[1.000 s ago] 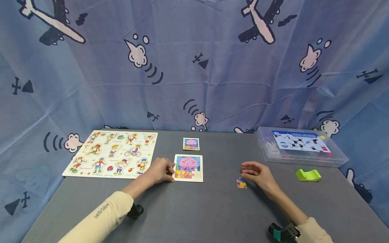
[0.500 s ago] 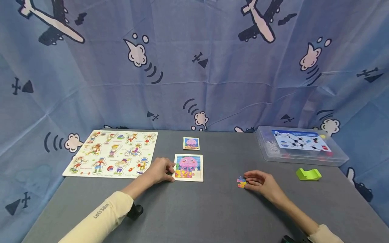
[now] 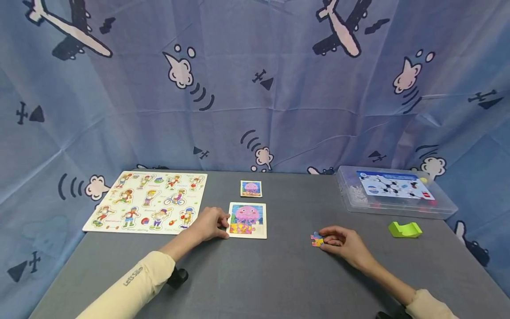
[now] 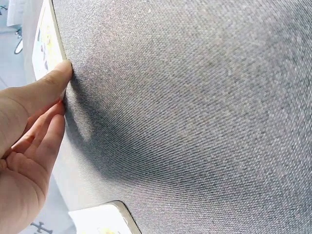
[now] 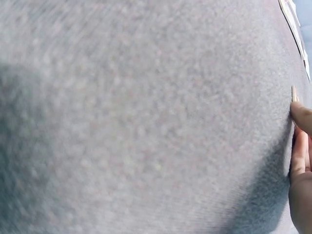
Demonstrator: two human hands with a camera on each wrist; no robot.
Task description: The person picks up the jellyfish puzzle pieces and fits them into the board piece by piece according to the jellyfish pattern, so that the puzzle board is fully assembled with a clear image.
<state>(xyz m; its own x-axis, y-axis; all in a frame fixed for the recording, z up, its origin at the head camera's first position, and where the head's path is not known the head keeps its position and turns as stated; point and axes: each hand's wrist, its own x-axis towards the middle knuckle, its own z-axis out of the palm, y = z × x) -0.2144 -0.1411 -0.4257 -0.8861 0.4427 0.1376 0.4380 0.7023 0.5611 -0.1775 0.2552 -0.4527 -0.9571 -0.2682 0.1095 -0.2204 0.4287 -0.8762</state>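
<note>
In the head view a jigsaw tray (image 3: 260, 231) with a pink jellyfish picture lies mid-table, its lower right corner showing bare pale wood. My left hand (image 3: 208, 224) holds the tray's left edge, thumb near the lower corner; the left wrist view shows the thumb (image 4: 59, 73) against that edge. To the right, my right hand (image 3: 347, 248) pinches a small jigsaw piece (image 3: 316, 240), coloured yellow, pink and blue, by its right side, at the tabletop. Only a thin edge of the piece (image 5: 294, 93) shows in the right wrist view.
Behind the tray lies a small jellyfish picture card (image 3: 251, 188). A board with sports figures (image 3: 135, 201) lies at left. A clear plastic case (image 3: 398, 208) stands at back right, a green curved block (image 3: 404, 230) before it. A patterned curtain (image 3: 223, 133) hangs behind.
My right hand has come down to the jigsaw piece, shifted slightly right, and taken hold of its right side. The left hand and tray have stayed in place.
</note>
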